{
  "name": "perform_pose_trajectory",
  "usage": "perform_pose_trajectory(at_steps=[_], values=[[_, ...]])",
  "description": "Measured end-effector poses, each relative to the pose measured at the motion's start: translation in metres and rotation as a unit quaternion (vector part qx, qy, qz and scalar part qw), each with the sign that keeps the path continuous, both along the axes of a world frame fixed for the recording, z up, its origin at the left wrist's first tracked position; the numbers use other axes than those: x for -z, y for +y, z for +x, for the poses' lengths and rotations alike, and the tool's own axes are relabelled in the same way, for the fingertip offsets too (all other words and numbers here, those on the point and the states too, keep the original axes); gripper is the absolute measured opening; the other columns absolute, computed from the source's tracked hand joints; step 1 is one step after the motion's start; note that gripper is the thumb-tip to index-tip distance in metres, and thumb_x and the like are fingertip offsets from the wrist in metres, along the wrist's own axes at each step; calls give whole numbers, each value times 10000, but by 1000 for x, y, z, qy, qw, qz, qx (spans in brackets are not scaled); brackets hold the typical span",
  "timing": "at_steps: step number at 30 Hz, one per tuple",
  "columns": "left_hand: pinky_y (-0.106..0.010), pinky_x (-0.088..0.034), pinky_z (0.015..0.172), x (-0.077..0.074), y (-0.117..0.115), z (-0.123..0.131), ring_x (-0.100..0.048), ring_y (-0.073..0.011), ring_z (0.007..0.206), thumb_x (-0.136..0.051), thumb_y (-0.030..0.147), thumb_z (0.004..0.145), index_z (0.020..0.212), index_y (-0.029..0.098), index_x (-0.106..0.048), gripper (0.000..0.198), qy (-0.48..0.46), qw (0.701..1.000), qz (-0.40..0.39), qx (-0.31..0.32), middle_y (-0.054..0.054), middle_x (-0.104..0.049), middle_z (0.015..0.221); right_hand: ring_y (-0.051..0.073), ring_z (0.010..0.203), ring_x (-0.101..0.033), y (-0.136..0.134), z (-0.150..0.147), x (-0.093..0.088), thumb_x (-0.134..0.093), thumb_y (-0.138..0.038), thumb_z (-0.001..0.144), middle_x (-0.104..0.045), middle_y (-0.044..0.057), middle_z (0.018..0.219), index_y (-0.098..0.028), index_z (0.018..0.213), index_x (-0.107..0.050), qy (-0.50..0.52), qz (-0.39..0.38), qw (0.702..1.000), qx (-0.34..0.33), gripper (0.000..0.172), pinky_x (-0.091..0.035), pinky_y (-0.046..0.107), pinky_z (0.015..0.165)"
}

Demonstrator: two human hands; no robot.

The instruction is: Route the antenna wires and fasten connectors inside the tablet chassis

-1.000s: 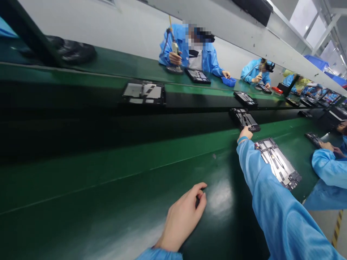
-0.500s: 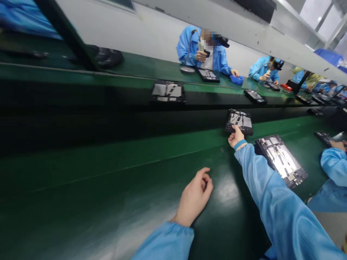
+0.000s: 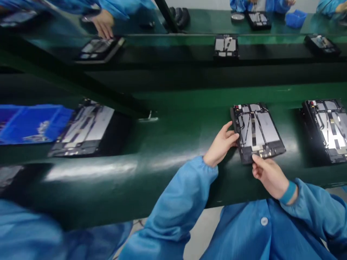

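A tablet with its back off [image 3: 267, 124] lies tilted a little over the green bench in front of me, its silver battery panels, black ribbon cables and dark lower board facing up. My left hand [image 3: 221, 146] grips its left edge, thumb near the top face and fingers partly hidden at the side. At the lower edge my right hand [image 3: 269, 177], with a blue band at the wrist, pinches the tablet between thumb and curled fingers. A thick stack of similar opened tablets [image 3: 329, 126] sits to the right, apart from my hands.
Left on the bench [image 3: 162, 173] are another stack of opened tablets [image 3: 84, 130] and a blue bin [image 3: 35, 122] with small parts. A green post [image 3: 67, 79] slants across. Beyond runs a dark line bearing more tablets [image 3: 226, 47]; a co-worker's hand [image 3: 104, 23] touches one.
My right hand has brought the tablet back from the far side toward me. My left hand has moved onto its left edge. The view has swung left and down.
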State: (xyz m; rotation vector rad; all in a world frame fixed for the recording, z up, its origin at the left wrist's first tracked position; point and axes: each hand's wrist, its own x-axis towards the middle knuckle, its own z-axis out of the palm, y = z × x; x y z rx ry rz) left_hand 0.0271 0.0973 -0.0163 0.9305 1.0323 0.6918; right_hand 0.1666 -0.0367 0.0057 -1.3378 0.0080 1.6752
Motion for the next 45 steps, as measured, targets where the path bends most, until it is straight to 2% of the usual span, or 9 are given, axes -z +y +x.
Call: perform_pose_trajectory(at_steps=[6, 9, 13, 15, 18, 21, 27, 37, 45], values=[[-279, -559, 757, -7, -66, -34, -664, -142, 866, -676, 317, 859, 1570, 210, -411, 766, 134, 981, 63, 125, -101, -668, 1206, 136, 611, -698, -83, 17, -18, -921, -523, 621, -785, 96, 844, -156, 842, -787, 128, -104, 959, -233, 448, -476, 230, 545], [-302, -569, 779, -22, -70, -40, -660, -174, 931, -607, 307, 888, 1389, 188, -612, 515, 320, 910, 220, 148, -110, -651, 1235, 149, 611, -692, -81, 41, -35, -839, -428, 721, -789, 82, 836, -189, 911, -799, 139, -17, 909, -392, 308, -484, 255, 561], [-304, -547, 808, -38, -65, -17, -672, -186, 852, -543, 294, 951, 1123, 173, -725, 278, 486, 781, 342, 194, -67, -702, 953, 198, 750, -691, -21, 71, -39, -716, -346, 844, -773, 56, 851, -241, 891, -778, -216, 250, 877, -350, 130, -547, 351, 731], [-301, -535, 772, -44, -63, 5, -700, -214, 874, -525, 316, 977, 1056, 174, -735, 266, 549, 723, 345, 238, -76, -721, 905, 238, 891, -693, 22, 80, -26, -631, -264, 882, -776, 72, 962, -245, 931, -760, -467, 316, 796, -221, 139, -543, 416, 866], [-333, -534, 733, -52, -60, 37, -741, -283, 926, -474, 303, 1001, 1029, 122, -738, 321, 628, 652, 322, 275, -156, -755, 968, 300, 1078, -658, 81, 81, 1, -540, -207, 927, -755, 140, 1089, -188, 977, -757, -671, 311, 657, -146, 224, -484, 492, 1013], [-364, -546, 718, -60, -55, 54, -763, -334, 942, -457, 215, 979, 1044, 76, -736, 318, 654, 623, 301, 306, -217, -767, 991, 340, 1021, -657, 115, 71, 20, -602, -356, 952, -752, 188, 998, -130, 929, -783, -737, 227, 602, -206, 291, -471, 513, 971], [-381, -547, 717, -59, -49, 53, -771, -356, 922, -494, 191, 923, 1007, 96, -749, 285, 658, 622, 289, 309, -222, -778, 985, 329, 1010, -655, 131, 47, 22, -656, -337, 937, -772, 160, 1003, -174, 889, -826, -710, 195, 609, -293, 240, -418, 494, 952], [-294, -420, 639, -41, -70, 3, -697, -213, 735, -536, 229, 889, 832, 193, -689, 167, 622, 705, 279, 197, -39, -705, 728, 250, 918, -649, 110, 61, 21, -690, -181, 860, -760, 24, 774, -239, 709, -733, -703, 270, 613, -239, 167, -367, 472, 1058], [-354, -479, 659, -55, -51, 45, -762, -342, 894, -437, 181, 958, 1015, 114, -730, 306, 645, 629, 303, 311, -188, -767, 972, 229, 842, -646, 82, 61, 23, -678, -143, 816, -755, -6, 751, -250, 773, -712, -683, 326, 612, -228, 120, -372, 468, 1054]])
